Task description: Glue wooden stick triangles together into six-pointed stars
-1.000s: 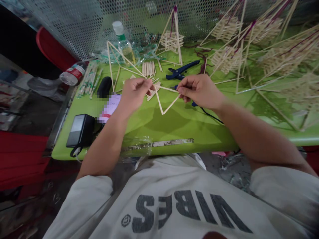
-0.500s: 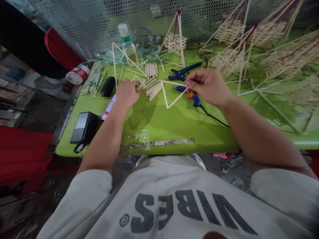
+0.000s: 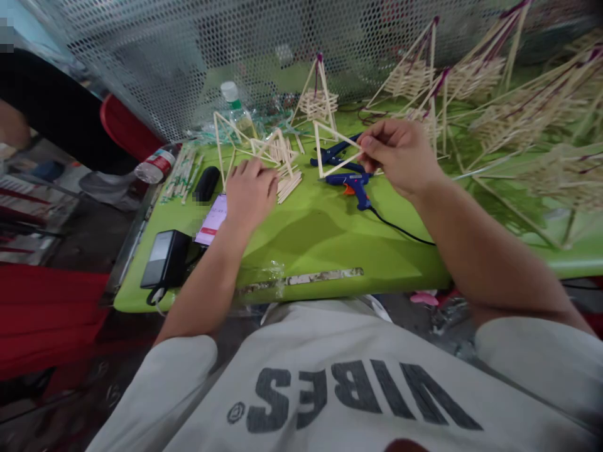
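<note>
My right hand [image 3: 393, 154] pinches one corner of a triangle of thin wooden sticks [image 3: 318, 150], held above the table. Below it lie a blue glue gun [image 3: 353, 182] with an orange trigger and dark blue cutting pliers [image 3: 330, 156]. Over the loose sticks [image 3: 289, 187], my left hand [image 3: 252, 191] has its fingers bent down at a raised small stick frame [image 3: 279, 133]; its fingertips are partly hidden. Behind that hand stands a larger stick frame [image 3: 217, 135].
Finished-looking stick pyramids [image 3: 318, 103] with purple tops stand at the back and right. On the left are a phone [image 3: 213, 220], a black case [image 3: 207, 183], a power bank [image 3: 164, 258] and a bottle [image 3: 155, 166]. Another bottle [image 3: 230, 94] stands behind. A mesh panel [image 3: 188, 63] borders the table.
My right hand has lifted the stick triangle up and back, uncovering more of the glue gun. At my left hand, the small stick frame has risen from the pile. The camera view has shifted slightly.
</note>
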The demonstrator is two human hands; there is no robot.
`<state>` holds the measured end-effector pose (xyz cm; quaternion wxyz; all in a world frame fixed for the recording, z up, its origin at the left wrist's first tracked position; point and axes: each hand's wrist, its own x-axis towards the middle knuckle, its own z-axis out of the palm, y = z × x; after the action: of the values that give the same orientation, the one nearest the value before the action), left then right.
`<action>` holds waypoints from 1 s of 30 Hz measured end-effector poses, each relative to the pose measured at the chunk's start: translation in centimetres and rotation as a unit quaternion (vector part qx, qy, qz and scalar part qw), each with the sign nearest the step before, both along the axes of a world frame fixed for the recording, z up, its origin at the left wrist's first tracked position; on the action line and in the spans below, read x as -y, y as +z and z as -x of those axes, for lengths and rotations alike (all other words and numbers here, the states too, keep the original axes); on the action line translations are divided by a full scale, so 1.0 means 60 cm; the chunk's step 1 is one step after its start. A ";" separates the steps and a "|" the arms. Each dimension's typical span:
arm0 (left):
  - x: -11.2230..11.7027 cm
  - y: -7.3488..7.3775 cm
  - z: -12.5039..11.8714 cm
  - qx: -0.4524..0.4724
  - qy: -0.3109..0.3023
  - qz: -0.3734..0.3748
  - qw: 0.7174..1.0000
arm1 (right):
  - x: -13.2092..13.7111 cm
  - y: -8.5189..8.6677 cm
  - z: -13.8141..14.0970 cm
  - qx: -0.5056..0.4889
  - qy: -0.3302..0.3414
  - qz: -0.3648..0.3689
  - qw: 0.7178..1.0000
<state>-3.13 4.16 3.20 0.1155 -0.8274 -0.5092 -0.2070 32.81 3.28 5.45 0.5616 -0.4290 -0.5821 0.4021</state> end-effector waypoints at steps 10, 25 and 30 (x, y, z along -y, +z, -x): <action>0.064 0.017 -0.049 -0.068 -0.192 0.014 0.979 | 0.007 0.017 -0.017 -0.041 -0.010 0.022 0.999; 0.058 0.037 -0.050 0.014 -0.161 0.324 0.932 | 0.021 0.004 -0.031 0.274 0.124 0.138 0.944; 0.068 0.043 -0.052 0.086 -0.152 0.373 0.911 | 0.041 -0.001 0.003 0.316 0.130 0.159 0.926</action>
<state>-0.03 0.10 5.79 -0.2785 -0.8565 -0.4256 -0.0876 32.64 0.83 5.37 0.2159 -0.5378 -0.7087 0.4025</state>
